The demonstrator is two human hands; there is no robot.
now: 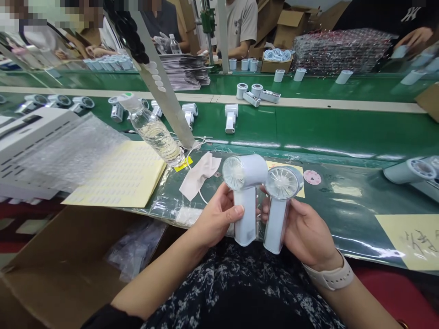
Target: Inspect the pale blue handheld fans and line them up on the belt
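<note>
left hand point(218, 215) holds a fan point(245, 197) near upright, handle pointing down.

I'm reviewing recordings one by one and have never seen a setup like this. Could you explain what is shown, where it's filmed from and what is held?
No machine does the handling here; a person does it bare-handed. The single picture comes from a camera worn on that person's head, looking forward and down. The left hand holds a light-blue device by its handle; it looks like a handheld fan. The right hand holds a similar second device beside it. On the dark green work surface lie yellow sheets and a pale scrap of cloth or paper, with a clear bottle near them. Beyond runs a wide green strip, perhaps a conveyor belt, carrying more such devices. Other people are on the far side.
</note>
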